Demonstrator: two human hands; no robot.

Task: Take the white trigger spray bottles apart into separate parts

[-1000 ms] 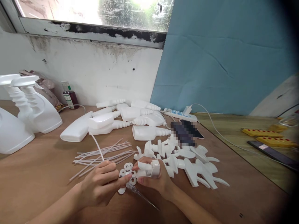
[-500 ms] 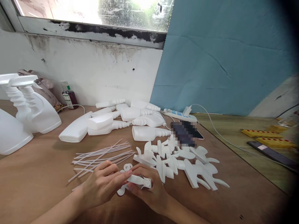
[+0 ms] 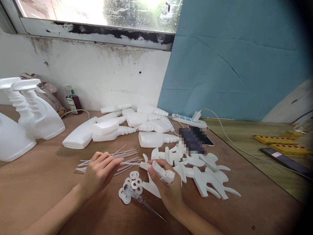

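My left hand (image 3: 100, 171) pinches a thin white dip tube (image 3: 133, 163), which points right toward my other hand. In my right hand (image 3: 172, 192) is a white trigger spray head (image 3: 163, 173), gripped between thumb and fingers. The tube's far end reaches the spray head; whether it sits inside cannot be made out. Below and between the hands lie several white ring washers (image 3: 134, 185). A screwdriver (image 3: 140, 199) with a clear handle rests partly over them. More white tubes (image 3: 126, 153) are spread behind my left hand. Loose spray heads (image 3: 201, 182) lie to the right.
Several white bottles (image 3: 156, 139) lie along the back, and bottles with sprayers (image 3: 46, 114) stand at left. A dark glass bottle (image 3: 73, 102) is by the wall. A power strip (image 3: 189, 120), blurred dark devices (image 3: 193, 140) and a white cable (image 3: 230, 142) are at right.
My left hand has moved away from the spray head, up and left, and taken hold of a dip tube. My right hand has shifted right with the spray head. The washers and screwdriver are now uncovered.
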